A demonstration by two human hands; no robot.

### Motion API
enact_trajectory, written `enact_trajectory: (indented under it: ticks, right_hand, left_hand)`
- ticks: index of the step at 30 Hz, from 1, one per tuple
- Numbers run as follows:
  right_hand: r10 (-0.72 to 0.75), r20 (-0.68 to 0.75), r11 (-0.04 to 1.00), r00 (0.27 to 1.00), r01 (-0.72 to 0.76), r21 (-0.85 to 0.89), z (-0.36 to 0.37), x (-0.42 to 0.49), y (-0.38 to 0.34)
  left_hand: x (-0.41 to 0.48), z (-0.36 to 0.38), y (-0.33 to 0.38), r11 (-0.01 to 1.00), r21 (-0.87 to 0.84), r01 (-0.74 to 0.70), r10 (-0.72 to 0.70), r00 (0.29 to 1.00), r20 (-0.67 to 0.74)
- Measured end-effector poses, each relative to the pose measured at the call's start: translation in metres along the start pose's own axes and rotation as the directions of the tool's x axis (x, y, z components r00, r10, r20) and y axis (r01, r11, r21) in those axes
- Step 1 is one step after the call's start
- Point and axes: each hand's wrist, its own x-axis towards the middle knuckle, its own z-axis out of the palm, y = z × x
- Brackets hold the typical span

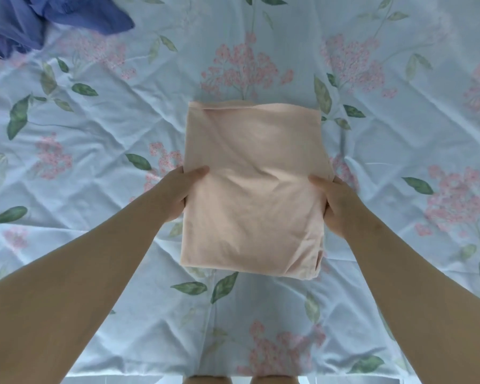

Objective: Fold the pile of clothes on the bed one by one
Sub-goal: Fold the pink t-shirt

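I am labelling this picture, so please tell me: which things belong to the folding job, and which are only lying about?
Belong to the job: folded peach garment, held by left grip and right grip; crumpled blue clothes, not yet folded.
Only lying about: floral bedsheet.

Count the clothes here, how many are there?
2. A folded peach garment is in the middle, held by the left hand and right hand; a crumpled blue heap sits far left and may hide more pieces.

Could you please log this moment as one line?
peach garment: folded | left hand: grips left edge | right hand: grips right edge | blue clothes: unfolded
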Motion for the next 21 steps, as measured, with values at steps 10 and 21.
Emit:
enact_trajectory:
  ticks: [10, 21]
  right_hand:
    - [-0.301, 0.110, 0.945, 0.947, 0.281, 0.168, -0.003, -0.091, -0.061]
    - [0.041, -0.210, 0.960, 0.977, -0.096, -0.262, -0.068, -0.104, 0.102]
  left_hand:
    - [-0.097, -0.025, 0.046, 0.882, -0.050, -0.469, 0.471, 0.873, 0.130]
    - [-0.110, -0.046, -0.114, 0.921, 0.388, 0.044, -0.009, 0.996, -0.093]
